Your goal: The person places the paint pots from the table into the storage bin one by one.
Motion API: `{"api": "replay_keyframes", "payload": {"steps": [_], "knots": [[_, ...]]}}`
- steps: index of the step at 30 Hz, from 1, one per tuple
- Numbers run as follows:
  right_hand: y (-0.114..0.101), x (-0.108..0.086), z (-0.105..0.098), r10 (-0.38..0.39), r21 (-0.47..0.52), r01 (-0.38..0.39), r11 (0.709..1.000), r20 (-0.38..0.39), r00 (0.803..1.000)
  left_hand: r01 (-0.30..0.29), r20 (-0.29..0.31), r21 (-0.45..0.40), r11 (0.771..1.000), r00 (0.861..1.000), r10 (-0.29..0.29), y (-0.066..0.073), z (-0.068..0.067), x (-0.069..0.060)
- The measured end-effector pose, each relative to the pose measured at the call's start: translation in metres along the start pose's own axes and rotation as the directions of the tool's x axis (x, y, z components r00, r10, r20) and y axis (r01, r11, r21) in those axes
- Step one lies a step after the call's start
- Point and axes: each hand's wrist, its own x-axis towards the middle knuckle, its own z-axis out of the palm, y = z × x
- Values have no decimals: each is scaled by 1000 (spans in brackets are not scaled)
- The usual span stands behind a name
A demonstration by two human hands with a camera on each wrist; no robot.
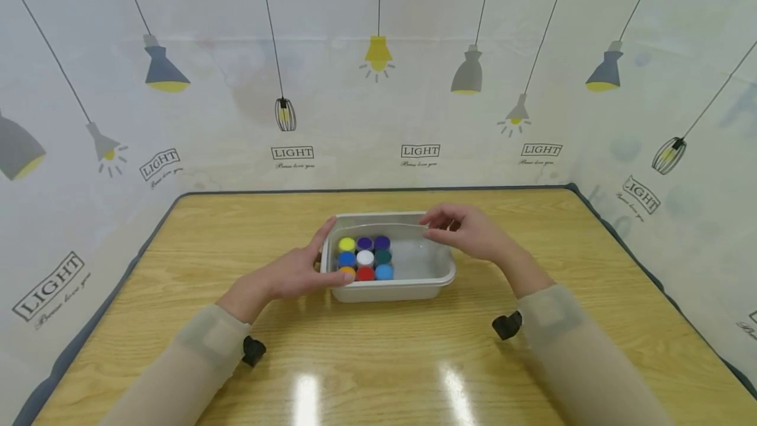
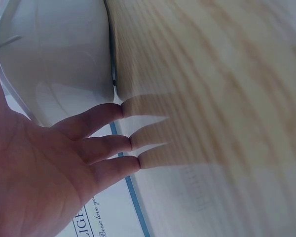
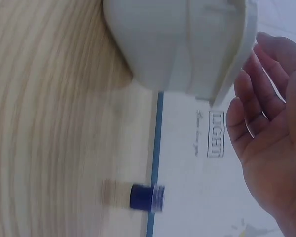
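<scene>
A white plastic tub stands on the table with several small jars inside, grouped at its left end. Their lids are yellow, purple, blue, white, green, orange, red and light blue. My left hand spans the tub's left end, thumb over the near rim by the orange lid. Its lower fingers extend nearly straight down to the tabletop beside the tub wall. Over the far right corner hovers my right hand, fingers loosely bent at the rim, with nothing visible in them. In the right wrist view a dark blue jar stands outside the tub.
The wooden table is glossy, with light reflections near its front. A pale curtain printed with hanging lamps encloses its back and sides. Black wrist mounts sit under the sleeves.
</scene>
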Motion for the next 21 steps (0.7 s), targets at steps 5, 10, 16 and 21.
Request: {"api": "replay_keyframes", "payload": {"steps": [5, 10, 16, 21], "knots": [[17, -12, -17, 26, -26, -27, 999, -36, 999, 14, 0, -7, 1000, 1000, -14, 0, 1, 0], [33, -28, -31, 73, -71, -77, 995, -57, 996, 8, -1, 3, 1000, 1000, -8, 0, 1, 1], [52, -44, -42, 95, -95, -101, 990, -69, 993, 8, 0, 14, 1000, 1000, -8, 0, 1, 1], [66, -51, -52, 130, -117, -138, 983, -74, 989, 1, -1, 6, 1000, 1000, -1, 0, 0, -1]]}}
